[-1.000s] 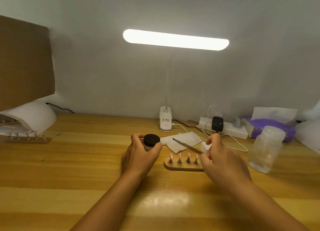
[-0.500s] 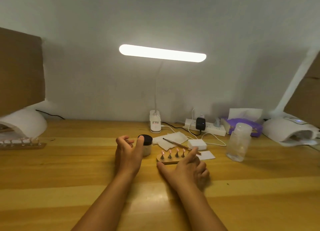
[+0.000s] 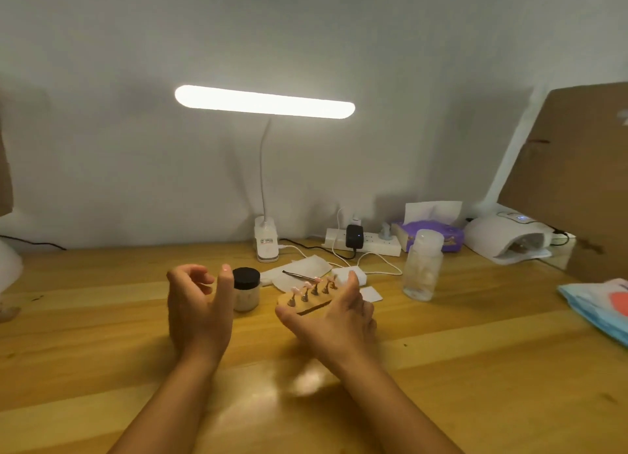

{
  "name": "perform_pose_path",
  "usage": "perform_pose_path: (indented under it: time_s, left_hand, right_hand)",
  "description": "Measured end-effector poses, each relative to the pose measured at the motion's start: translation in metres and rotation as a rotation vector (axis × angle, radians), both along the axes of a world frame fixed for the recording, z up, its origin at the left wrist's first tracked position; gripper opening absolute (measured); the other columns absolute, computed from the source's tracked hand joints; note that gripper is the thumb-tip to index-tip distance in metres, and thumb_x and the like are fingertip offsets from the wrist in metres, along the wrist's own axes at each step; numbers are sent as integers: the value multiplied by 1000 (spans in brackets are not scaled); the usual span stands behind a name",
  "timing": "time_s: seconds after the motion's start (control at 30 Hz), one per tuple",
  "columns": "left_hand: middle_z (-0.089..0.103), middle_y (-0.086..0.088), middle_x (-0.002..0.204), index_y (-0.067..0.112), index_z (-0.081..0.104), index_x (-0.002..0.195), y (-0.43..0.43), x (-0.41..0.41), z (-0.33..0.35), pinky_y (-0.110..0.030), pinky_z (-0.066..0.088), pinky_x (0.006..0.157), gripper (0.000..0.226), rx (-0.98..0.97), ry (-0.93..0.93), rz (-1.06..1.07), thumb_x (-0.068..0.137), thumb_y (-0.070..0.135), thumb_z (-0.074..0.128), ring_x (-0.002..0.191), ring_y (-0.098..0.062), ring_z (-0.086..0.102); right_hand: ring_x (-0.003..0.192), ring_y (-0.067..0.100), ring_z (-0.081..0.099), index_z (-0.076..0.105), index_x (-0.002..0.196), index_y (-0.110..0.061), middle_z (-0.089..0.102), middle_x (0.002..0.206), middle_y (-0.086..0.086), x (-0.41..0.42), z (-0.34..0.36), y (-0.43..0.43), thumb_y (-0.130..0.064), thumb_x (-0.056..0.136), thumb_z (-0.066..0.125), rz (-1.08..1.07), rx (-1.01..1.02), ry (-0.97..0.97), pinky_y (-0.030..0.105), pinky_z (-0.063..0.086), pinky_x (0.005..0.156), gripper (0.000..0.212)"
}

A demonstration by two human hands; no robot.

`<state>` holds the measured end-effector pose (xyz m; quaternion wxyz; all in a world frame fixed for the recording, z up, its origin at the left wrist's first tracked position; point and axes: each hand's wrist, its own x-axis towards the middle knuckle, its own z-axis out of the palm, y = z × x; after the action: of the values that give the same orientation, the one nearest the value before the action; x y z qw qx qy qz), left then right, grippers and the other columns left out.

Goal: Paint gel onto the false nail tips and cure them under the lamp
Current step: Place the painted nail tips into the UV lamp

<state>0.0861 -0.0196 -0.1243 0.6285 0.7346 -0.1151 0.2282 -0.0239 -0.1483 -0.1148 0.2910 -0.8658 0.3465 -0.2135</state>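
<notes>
My right hand point(image 3: 336, 321) is gripping the wooden holder point(image 3: 307, 305) by its two ends, thumb on the near-left end and forefinger reaching round the far-right end, so I am spanning it along its long axis. The holder is sitting tilted, right end higher. It looks to be clear of the tabletop point(image 3: 475, 368), though I cannot be sure of the near edge. The nail tips point(image 3: 314, 285) are standing in a row on their pegs along that same axis. My left hand point(image 3: 195, 311) is hovering just to the left, fingers loosely curled round nothing, thumb close beside the black-lidded jar point(image 3: 246, 288) without holding it. The curing lamp point(image 3: 509, 239) is lying well off to my right at the back of the tabletop, its mouth facing me and leftward, and the plastic bottle point(image 3: 423, 266) is standing between it and the holder. I am judging the right hand the nearer one for the carry. The path is running rightward and away, skirting the bottle, with the holder needing levelling so the tips go in flat.
</notes>
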Motion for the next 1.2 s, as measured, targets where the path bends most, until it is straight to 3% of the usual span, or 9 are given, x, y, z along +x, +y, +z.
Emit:
perform_pose_path:
  time_s: [0.13,0.2,0.27,0.43,0.5,0.63,0.73,0.9,1.2]
  left_hand:
    - [54,6,67,22,51,82,-13,-26,6,-24,40,50,29,221,-312,-169,85,50,53,60,-13,53]
    - [53,12,62,30,50,77,-32,-47,13,-14,40,48,21,283,-407,-298,90,37,66,54,-11,53]
    - [53,17,60,38,49,75,-58,-68,18,-13,43,48,16,388,-442,-460,84,48,58,61,-10,57]
    - [64,18,74,34,63,81,-138,-103,12,-27,52,57,33,512,-179,-863,79,67,56,68,-7,59]
    - [65,14,74,32,64,80,-176,-121,8,-30,52,62,27,509,-80,-885,83,59,62,68,-5,59]
    - [64,17,72,32,63,75,-229,-148,-1,-15,39,53,35,479,29,-953,75,67,59,64,1,55]
    - [63,15,65,32,64,75,-235,-141,-3,-14,36,54,45,411,109,-1004,61,74,56,55,2,51]
    - [64,12,66,28,65,76,-242,-130,-7,-12,36,56,39,315,217,-966,67,65,64,54,3,49]
    - [60,12,61,21,70,76,-248,-133,-3,-10,36,57,44,294,323,-938,63,63,64,53,3,50]
  right_hand:
    - [134,15,22,-16,142,-47,18,148,-17,-73,25,-49,-93,38,58,84,-165,-219,44,28,113,136]
    - [133,15,28,-9,144,-48,24,149,-13,-111,38,-96,-94,35,61,12,-177,-260,47,35,109,138]
    - [134,21,34,0,146,-45,29,152,-3,-143,48,-153,-95,32,62,-77,-153,-262,48,38,107,139]
    - [137,33,35,0,148,-33,25,155,13,-174,48,-291,-83,32,76,-235,112,-164,51,35,111,148]
    - [137,34,35,1,147,-32,26,153,13,-169,42,-333,-75,41,80,-290,82,-74,48,35,111,139]
    - [136,32,36,2,150,-28,29,151,9,-151,37,-399,-66,50,85,-316,75,28,45,38,109,135]
    - [135,32,38,5,151,-22,32,150,10,-138,35,-436,-59,54,87,-310,74,46,42,38,107,133]
    - [128,32,44,6,148,-18,41,142,12,-130,25,-481,-53,58,88,-364,118,80,44,44,103,127]
    - [138,32,32,0,149,-26,25,153,9,-120,17,-510,-54,50,91,-314,93,91,43,35,110,138]
